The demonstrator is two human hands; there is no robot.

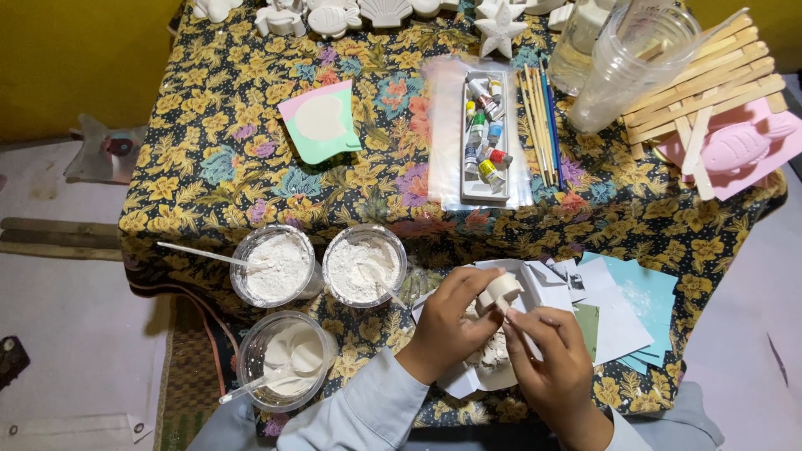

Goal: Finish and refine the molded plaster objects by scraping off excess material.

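Your left hand (447,321) and right hand (547,359) cover most of the white plaster piece (493,355) beneath your grip. Far beyond it, the plaster casts (334,17) are cropped by the top edge.

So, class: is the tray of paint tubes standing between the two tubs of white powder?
No, the tray of paint tubes lies farther up the table, beyond the two powder tubs.

Table cover (251,159): printed floral cloth, matt.
Cups (276,267): clear glossy plastic, holding matt white powder.
Stick rack (710,83): bare pale wood.
Cast star (499,29): chalky white, seemingly plaster.
Paint tubes (484,134): glossy, in a white tray.
Small white piece (499,291): matt, smooth.
Sheets (618,309): matt paper.
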